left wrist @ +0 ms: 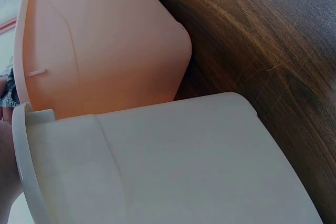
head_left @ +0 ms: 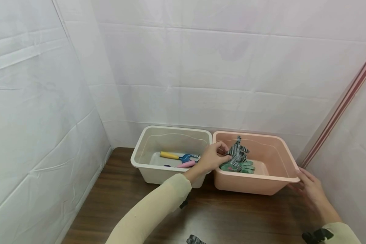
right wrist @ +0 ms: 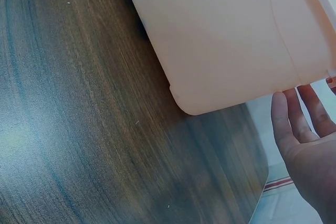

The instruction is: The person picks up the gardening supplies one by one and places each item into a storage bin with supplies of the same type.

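Note:
My left hand (head_left: 212, 157) reaches over the near left corner of the pink bin (head_left: 283, 179) and pinches a black-and-white striped glove (head_left: 238, 152) between thumb and fingers. The glove stands partly upright, and a green glove (head_left: 247, 167) lies beneath it in the bin. At the bin's right end my right hand (head_left: 308, 185) holds the rim, thumb on top. From the right wrist view, the fingers (right wrist: 282, 109) of that hand rest against the bin's outer wall. In the left wrist view most of the left hand is out of frame, behind the rims.
A white bin (head_left: 158, 171) stands close at the pink bin's left. In it lie a yellow-handled blue tool (head_left: 169, 155) and a pink-handled one (head_left: 186, 164). Another striped piece (head_left: 195, 240) shows at the wooden table's (head_left: 231, 217) near side. White sheeting (head_left: 183, 74) hangs behind and at both sides.

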{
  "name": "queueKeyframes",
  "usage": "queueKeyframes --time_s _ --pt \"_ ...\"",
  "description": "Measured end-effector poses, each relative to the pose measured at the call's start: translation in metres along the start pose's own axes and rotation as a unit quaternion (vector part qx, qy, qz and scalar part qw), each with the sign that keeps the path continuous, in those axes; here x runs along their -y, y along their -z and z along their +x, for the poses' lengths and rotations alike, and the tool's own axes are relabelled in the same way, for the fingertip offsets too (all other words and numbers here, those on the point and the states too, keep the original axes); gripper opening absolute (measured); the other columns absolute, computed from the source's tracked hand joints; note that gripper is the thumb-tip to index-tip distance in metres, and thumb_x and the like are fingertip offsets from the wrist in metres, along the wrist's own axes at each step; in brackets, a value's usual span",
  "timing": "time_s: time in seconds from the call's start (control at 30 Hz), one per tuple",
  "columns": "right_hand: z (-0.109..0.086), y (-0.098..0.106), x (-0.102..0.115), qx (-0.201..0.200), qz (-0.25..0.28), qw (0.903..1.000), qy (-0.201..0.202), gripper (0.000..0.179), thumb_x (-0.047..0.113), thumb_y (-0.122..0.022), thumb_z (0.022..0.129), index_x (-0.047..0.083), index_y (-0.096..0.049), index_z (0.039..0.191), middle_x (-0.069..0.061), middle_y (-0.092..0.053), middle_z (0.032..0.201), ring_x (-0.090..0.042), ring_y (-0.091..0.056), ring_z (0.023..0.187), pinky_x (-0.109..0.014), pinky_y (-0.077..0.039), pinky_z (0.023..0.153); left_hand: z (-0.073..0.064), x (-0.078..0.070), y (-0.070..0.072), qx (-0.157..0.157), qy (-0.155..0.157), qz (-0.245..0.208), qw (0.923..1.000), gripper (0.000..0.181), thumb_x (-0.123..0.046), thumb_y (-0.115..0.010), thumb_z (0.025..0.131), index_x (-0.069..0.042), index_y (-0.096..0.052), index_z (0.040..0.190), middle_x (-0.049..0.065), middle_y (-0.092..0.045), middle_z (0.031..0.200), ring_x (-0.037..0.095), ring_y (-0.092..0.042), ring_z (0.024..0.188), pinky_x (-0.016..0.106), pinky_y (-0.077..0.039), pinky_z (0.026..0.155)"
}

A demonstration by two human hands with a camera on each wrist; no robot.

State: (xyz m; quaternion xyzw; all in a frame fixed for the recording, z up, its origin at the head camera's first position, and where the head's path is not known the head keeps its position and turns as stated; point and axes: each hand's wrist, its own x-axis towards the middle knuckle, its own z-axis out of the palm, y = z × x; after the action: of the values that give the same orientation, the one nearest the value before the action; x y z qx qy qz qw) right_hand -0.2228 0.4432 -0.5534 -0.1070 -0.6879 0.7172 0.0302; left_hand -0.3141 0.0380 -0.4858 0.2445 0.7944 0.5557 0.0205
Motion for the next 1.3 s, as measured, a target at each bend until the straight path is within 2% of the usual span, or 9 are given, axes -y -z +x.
queueKeyframes --time_s 0.23,0.47,0.9,1.07,1.2,1.3 --pt "0.0 0.0 -0.001 0.001 -0.011 0.9999 0.006 0.075 0.037 -0.063 0.109 0.002 -0.03 0.166 0.026 -0.066 0.112 0.002 -0.07 0.1 -0.031 -0.063 0.079 -0.001 -0.001 0.0 0.001 0.0 -0.006 1.0 0.019 -0.016 -0.083 0.094 -0.013 -0.069 0.106 -0.003 -0.07 0.104 0.013 -0.067 0.095 0.023 -0.056 0.083" --pt "-0.001 -0.001 -0.001 -0.002 -0.019 0.9998 0.01 0.072 0.037 -0.062 0.109 0.004 -0.033 0.165 0.026 -0.066 0.113 0.002 -0.07 0.101 -0.03 -0.063 0.079 -0.003 -0.001 0.0 0.01 0.002 -0.027 0.9996 0.023 -0.017 -0.083 0.094 -0.008 -0.07 0.111 0.006 -0.073 0.108 0.018 -0.07 0.098 0.023 -0.057 0.084" --pt "-0.003 0.001 -0.003 0.001 0.012 0.9997 0.02 0.055 0.032 -0.063 0.109 0.009 -0.048 0.157 0.024 -0.07 0.112 0.0 -0.071 0.101 -0.031 -0.063 0.079 -0.001 0.002 -0.002 0.006 0.002 -0.055 0.9985 0.027 -0.018 -0.084 0.094 -0.008 -0.07 0.113 0.005 -0.073 0.109 0.021 -0.07 0.102 0.025 -0.058 0.084" --pt "-0.005 0.002 -0.004 -0.006 0.024 0.9996 0.016 0.044 0.031 -0.064 0.108 0.016 -0.057 0.15 0.023 -0.071 0.111 -0.001 -0.072 0.099 -0.033 -0.064 0.079 -0.002 -0.002 -0.002 -0.003 0.008 -0.069 0.9976 0.028 -0.018 -0.083 0.095 -0.006 -0.069 0.116 0.007 -0.072 0.111 0.021 -0.07 0.104 0.025 -0.058 0.088" --pt "-0.005 0.002 -0.004 -0.012 0.024 0.9996 0.012 0.047 0.032 -0.064 0.108 0.016 -0.056 0.152 0.024 -0.071 0.11 0.0 -0.072 0.099 -0.032 -0.064 0.078 -0.003 -0.011 -0.001 -0.016 0.001 -0.1 0.9949 0.027 -0.014 -0.082 0.096 -0.005 -0.069 0.118 0.012 -0.071 0.115 0.024 -0.07 0.107 0.028 -0.058 0.091" --pt "-0.004 0.001 -0.004 -0.013 0.024 0.9995 0.012 0.048 0.032 -0.064 0.108 0.015 -0.054 0.153 0.025 -0.07 0.109 0.001 -0.072 0.098 -0.032 -0.064 0.078 -0.004 -0.018 0.004 -0.009 -0.007 -0.099 0.995 0.026 -0.014 -0.081 0.096 -0.008 -0.069 0.118 0.015 -0.071 0.118 0.025 -0.07 0.11 0.027 -0.058 0.092"
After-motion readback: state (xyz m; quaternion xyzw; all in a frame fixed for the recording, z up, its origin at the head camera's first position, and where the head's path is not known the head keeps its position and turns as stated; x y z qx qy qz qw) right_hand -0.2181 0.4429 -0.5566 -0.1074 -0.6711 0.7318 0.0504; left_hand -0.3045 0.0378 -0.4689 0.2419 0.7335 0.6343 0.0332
